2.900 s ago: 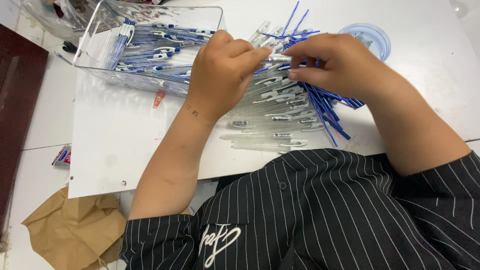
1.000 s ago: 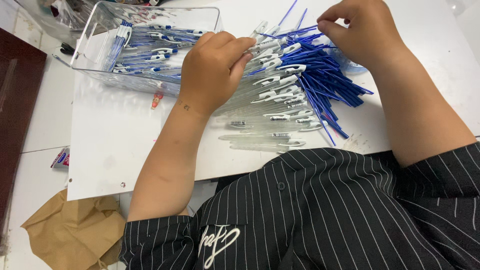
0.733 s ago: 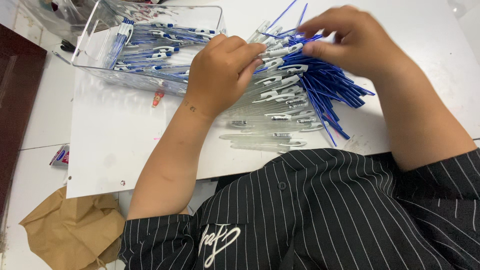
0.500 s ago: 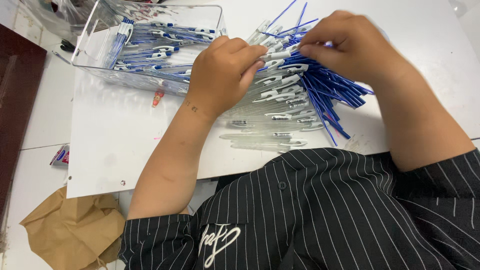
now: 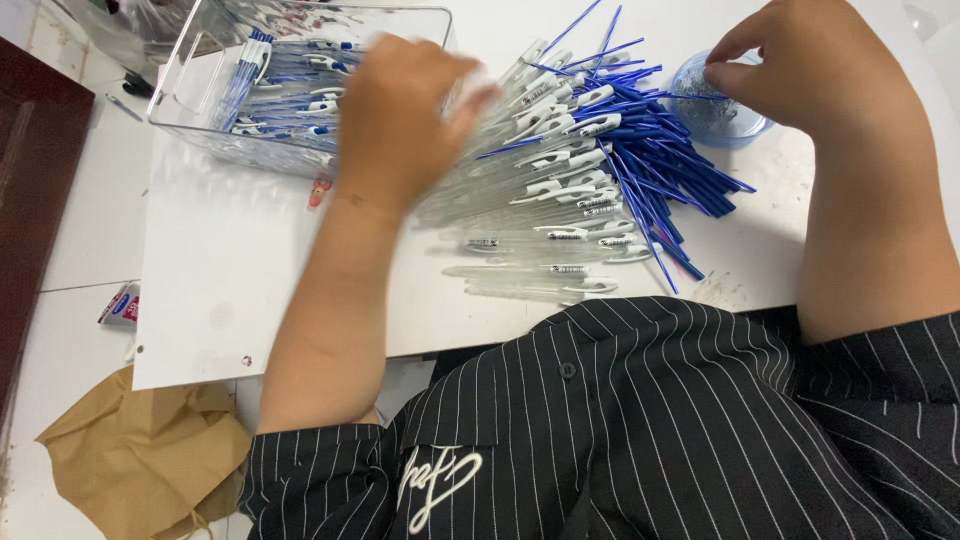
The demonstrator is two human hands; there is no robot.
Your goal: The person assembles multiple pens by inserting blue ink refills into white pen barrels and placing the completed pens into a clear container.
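A heap of clear pen barrels with white clips (image 5: 560, 190) lies on the white board, with a fan of thin blue refills (image 5: 660, 170) to its right. My left hand (image 5: 400, 120) hovers blurred at the heap's left end, beside the clear tray. Its fingers are closed around a blurred clear pen (image 5: 470, 95). My right hand (image 5: 810, 70) is at the far right, thumb and forefinger pinched together over a small round bluish dish (image 5: 735, 125). Nothing shows between those fingertips.
A clear plastic tray (image 5: 200, 130) of assembled blue-and-white pens sits at the back left of the white board (image 5: 230, 280). A small red piece (image 5: 318, 190) lies by the tray. A crumpled brown paper bag (image 5: 140, 460) and a small packet (image 5: 120, 305) lie on the floor at the left.
My right hand has left the refills and moved right to the round dish. My left hand has lifted off the heap and swung left toward the tray.
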